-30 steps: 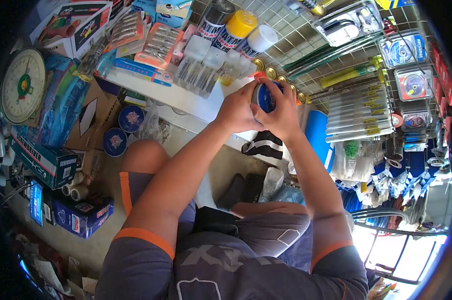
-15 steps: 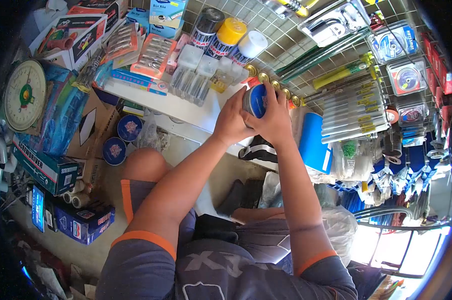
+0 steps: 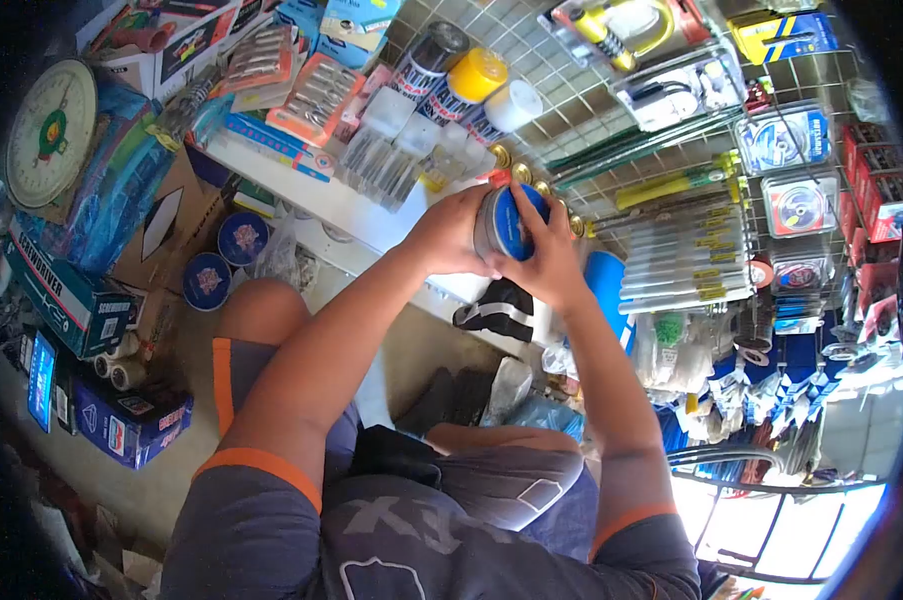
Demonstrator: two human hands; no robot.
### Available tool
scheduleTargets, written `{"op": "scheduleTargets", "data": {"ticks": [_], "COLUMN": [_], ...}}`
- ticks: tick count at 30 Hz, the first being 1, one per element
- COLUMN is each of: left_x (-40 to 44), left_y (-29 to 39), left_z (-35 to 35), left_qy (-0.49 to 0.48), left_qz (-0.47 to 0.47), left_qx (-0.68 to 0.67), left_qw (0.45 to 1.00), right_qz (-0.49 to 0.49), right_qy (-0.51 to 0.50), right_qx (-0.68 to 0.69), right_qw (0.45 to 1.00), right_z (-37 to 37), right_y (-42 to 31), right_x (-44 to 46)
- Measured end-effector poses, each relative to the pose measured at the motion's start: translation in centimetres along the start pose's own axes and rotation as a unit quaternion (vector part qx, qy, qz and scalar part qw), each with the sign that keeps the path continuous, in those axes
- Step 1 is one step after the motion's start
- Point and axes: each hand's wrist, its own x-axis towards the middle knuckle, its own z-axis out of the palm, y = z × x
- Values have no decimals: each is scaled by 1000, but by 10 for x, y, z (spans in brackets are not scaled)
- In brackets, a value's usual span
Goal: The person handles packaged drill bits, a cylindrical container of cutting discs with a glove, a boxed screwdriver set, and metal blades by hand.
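Observation:
A round container with a blue lid is held between my two hands above the white shelf, tilted so that its lid partly faces me. My left hand wraps round its clear-looking side. My right hand grips it from the other side, with fingers lying over the lid. Just beyond my hands stand several small cans with gold-coloured tops. Below my hands lies a black cloth item with a white stripe.
Spray cans, clear plastic boxes and blister packs crowd the white shelf. Two blue-lidded containers sit low at left, near a dial scale. Hanging tools and discs cover the wire grid at right.
My view has shifted slightly. The container has turned in my hands, so more of its side shows, and my left hand has slid down along that side.

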Motion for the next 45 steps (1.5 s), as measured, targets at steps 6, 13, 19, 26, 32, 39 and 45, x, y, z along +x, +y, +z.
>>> {"op": "scheduleTargets", "data": {"ticks": [6, 13, 19, 26, 32, 39, 45], "left_x": [12, -3, -10, -18, -35, -39, -20], "left_y": [-9, -11, -7, -8, 0, 4, 1], "left_z": [-20, 1, 9, 9, 19, 15, -5], "left_qy": [-141, -23, 30, 14, 135, 97, 8], "left_qz": [9, 36, 38, 6, 31, -17, -7], "left_qx": [-85, -131, -139, -141, -48, -24, -30], "left_qw": [986, 990, 989, 990, 989, 995, 1000], "right_qz": [-236, -248, -220, -140, -61, 138, 83], "right_qy": [-100, -82, -32, 60, 61, 107, 117], "right_qx": [-105, -118, -99, -86, -93, -43, -76], "right_qw": [961, 958, 970, 985, 992, 984, 987], "right_z": [-15, -6, 3, 18, 27, 36, 34], "right_y": [15, 21, 17, -10, -22, -51, -39], "right_x": [19, 23, 13, 3, -3, 3, 4]}}
